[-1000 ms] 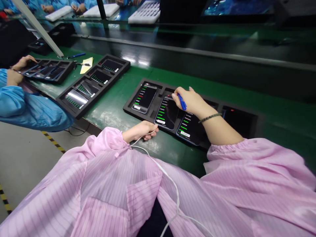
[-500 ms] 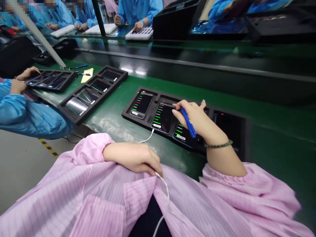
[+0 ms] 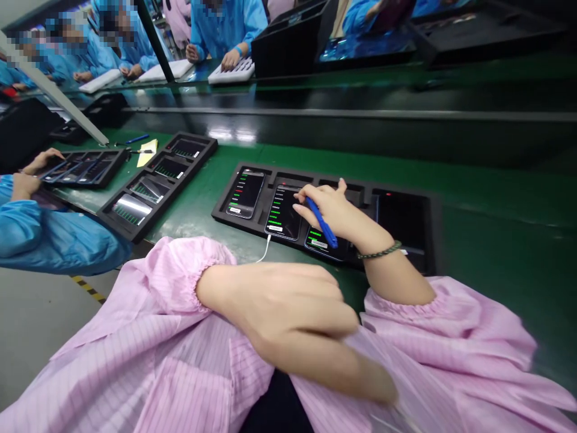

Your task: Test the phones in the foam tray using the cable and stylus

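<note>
A black tray (image 3: 260,226) on the green table holds several phones with lit text lists. White cable (image 3: 269,240) meets the lower edge of the second phone (image 3: 285,211). Over that phone's upper right, my right hand (image 3: 331,210) has a blue pen (image 3: 321,222) in its bent fingers. In front of my lap, my left hand (image 3: 288,319) is raised close to the camera, its fingers bent and the index finger extended right and blurred. A faint pale line shows below that fingertip; what it holds, if anything, I cannot make out.
Another long tray with phones (image 3: 169,180) lies to the left. Beyond it, a person in a blue sleeve (image 3: 58,234) handles a third tray (image 3: 106,174). Yellow paper (image 3: 146,153) and a pen lie behind. More people sit across a raised dark ledge (image 3: 315,114).
My left hand has risen toward the camera and reached right; the white cable at its fingertips is no longer clearly visible. My right hand keeps the pen over the second phone. The view has shifted slightly.
</note>
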A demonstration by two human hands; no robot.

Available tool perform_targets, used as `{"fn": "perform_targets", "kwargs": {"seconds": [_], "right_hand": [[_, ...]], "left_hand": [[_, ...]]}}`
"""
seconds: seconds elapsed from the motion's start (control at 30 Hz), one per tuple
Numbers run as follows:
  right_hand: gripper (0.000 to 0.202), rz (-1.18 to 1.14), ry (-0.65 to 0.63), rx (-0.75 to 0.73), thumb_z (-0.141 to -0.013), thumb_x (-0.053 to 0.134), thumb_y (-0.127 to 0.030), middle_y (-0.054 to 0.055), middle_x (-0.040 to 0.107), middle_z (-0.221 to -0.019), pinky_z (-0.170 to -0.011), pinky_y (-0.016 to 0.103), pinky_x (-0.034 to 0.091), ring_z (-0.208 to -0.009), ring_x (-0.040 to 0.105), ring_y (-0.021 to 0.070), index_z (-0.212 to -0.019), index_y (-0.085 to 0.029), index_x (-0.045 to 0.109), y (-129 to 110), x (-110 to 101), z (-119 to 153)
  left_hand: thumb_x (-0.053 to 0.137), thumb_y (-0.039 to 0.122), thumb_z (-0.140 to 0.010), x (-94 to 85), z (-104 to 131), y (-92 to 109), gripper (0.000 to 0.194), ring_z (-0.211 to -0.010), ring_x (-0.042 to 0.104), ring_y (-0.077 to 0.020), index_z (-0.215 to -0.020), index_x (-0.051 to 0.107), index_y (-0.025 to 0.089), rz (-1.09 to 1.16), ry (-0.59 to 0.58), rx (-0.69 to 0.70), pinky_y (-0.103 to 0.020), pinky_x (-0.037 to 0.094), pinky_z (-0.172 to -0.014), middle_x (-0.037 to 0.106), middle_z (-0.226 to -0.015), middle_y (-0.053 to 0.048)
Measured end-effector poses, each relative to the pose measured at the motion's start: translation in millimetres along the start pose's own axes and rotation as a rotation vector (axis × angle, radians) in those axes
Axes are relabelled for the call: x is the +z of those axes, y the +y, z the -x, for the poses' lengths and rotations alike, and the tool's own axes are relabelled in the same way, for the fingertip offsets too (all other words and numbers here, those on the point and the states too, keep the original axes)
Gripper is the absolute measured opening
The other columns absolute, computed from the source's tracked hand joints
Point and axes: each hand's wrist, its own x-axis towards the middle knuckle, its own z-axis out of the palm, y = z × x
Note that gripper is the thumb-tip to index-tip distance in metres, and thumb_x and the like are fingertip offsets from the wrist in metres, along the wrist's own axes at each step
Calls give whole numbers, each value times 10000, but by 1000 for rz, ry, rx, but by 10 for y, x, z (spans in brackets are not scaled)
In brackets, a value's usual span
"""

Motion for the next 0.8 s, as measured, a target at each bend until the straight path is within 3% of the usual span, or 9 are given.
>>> {"fn": "perform_targets", "kwargs": {"seconds": [0.1, 0.2, 0.27, 0.4, 0.63, 0.8], "right_hand": [[138, 16, -31, -13, -915, 501, -368, 60, 636, -882, -1064, 854, 130, -982, 600, 292, -926, -231, 498, -9, 31, 5], [132, 25, -46, -18, -926, 491, -357, 60, 626, -879, -1061, 846, 178, -994, 604, 289, -944, -228, 511, -22, 32, 19], [130, 33, -56, -17, -930, 489, -347, 66, 629, -896, -1064, 842, 189, -1013, 608, 291, -961, -225, 520, -31, 21, 28], [124, 35, -73, -24, -932, 479, -333, 82, 644, -942, -1070, 853, 161, -1036, 609, 295, -935, -218, 525, -69, 7, 53], [197, 51, -140, -87, -956, 456, -355, 65, 617, -827, -1074, 856, 143, -1011, 621, 295, -844, -203, 513, -221, -47, 143], [204, 60, -87, -65, -937, 501, -415, 98, 647, -947, -1077, 860, 131, -1080, 607, 337, -920, -214, 535, -188, -62, 123]], "left_hand": [[694, 342, -890, 90, -196, 68, 323, -645, 621, -156, -604, 582, 244, 138, 15, -49, -267, 565, -665, 636, -661, -29], [732, 319, -839, 53, -372, 27, 320, -642, 625, -144, -573, 565, 264, 252, -62, -43, -229, 566, -636, 656, -666, -2], [738, 278, -818, -9, -458, -54, 328, -611, 614, -134, -548, 552, 266, 283, -97, 22, -221, 552, -593, 648, -641, 12], [711, 193, -804, -54, -487, -217, 344, -569, 601, -107, -517, 530, 249, 245, -48, 160, -207, 530, -581, 626, -608, 29], [526, 446, -936, -112, -290, -234, 315, -663, 636, -158, -693, 710, 366, 161, 15, -115, -240, 521, -573, 569, -544, -12], [541, 439, -917, -278, -339, -218, 330, -601, 586, -151, -629, 680, 359, 84, 66, -316, -261, 494, -534, 543, -516, -4]]}}
